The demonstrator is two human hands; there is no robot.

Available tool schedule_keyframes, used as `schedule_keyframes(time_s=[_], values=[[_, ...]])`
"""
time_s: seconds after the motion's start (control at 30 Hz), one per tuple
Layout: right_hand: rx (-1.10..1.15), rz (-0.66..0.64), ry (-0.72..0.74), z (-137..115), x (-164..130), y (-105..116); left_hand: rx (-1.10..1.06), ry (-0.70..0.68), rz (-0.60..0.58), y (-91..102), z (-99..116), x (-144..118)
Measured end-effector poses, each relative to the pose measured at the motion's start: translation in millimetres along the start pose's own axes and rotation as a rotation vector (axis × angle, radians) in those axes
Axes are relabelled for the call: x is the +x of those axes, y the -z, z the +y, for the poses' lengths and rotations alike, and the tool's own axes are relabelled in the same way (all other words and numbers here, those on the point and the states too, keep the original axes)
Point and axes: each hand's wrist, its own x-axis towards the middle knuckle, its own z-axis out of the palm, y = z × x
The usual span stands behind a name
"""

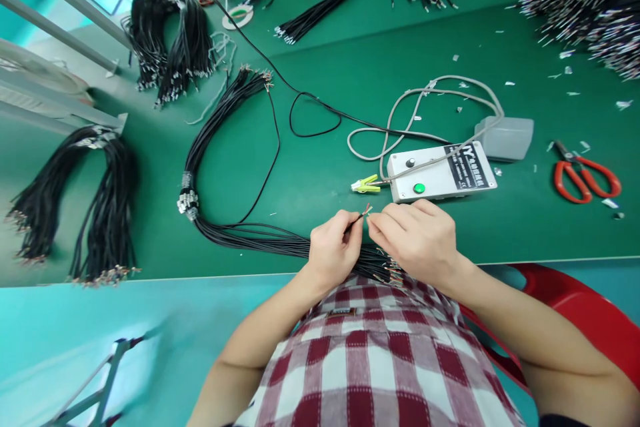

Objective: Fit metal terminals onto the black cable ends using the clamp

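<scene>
Both hands pinch one black cable's stripped end.

The left hand [333,247] steadies the cable [356,217]; the right hand [415,237] fingers its bared cores (bundle [250,237] waiting on the bench [325,167]).

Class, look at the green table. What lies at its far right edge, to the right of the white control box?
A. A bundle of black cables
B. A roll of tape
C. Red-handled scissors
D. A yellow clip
C: the red-handled scissors lie on the green table to the right of the white control box, with nothing else that large beside them.
</scene>
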Motion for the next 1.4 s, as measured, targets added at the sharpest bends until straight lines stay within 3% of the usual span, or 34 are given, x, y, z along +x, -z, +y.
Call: schedule_keyframes(time_s=[0.07,0.13,0.23,0.33,0.47,0.57,0.77,0.9,1.03,1.2,1.4], values=[[0.054,0.05,-0.021,-2.6,-1.8,-8.6,-0.144,0.111,-0.002,-0.1,0.6,0.0],[0.231,0.108,-0.134,-5.8,-5.8,-20.0,-0.385,0.288,-0.037,-1.0,1.2,0.3],[0.7,0.131,-0.533,-12.5,-12.5,-35.3,-0.694,0.512,-0.08,-2.3,1.6,2.1],[1.124,0.026,-0.901,-17.4,-15.7,-41.3,-0.788,0.572,-0.104,-1.4,1.6,7.6],[1.34,-0.072,-1.067,-14.1,-15.7,-37.4,-0.818,0.548,-0.239,2.1,2.1,20.1],[1.362,-0.094,-1.068,-8.1,-16.8,-33.8,-0.824,0.538,-0.331,3.1,3.2,29.8],[1.284,-0.09,-1.038,-5.5,-24.1,-34.7,-0.903,0.634,-0.401,2.8,5.3,42.2],[1.037,-0.047,-0.852,-6.0,-26.7,-34.2,-0.961,0.658,-0.411,0.9,3.6,41.6],[0.915,-0.092,-0.697,-3.5,-26.1,-31.0,-0.988,0.634,-0.355,-5.4,3.3,35.0],[0.841,-0.13,-0.644,-1.3,-26.4,-29.1,-0.844,0.491,-0.202,-13.5,6.9,27.9],[0.718,-0.169,-0.621,-0.3,-37.3,-31.5,-0.784,0.527,-0.353,-14.9,1.6,29.0]])
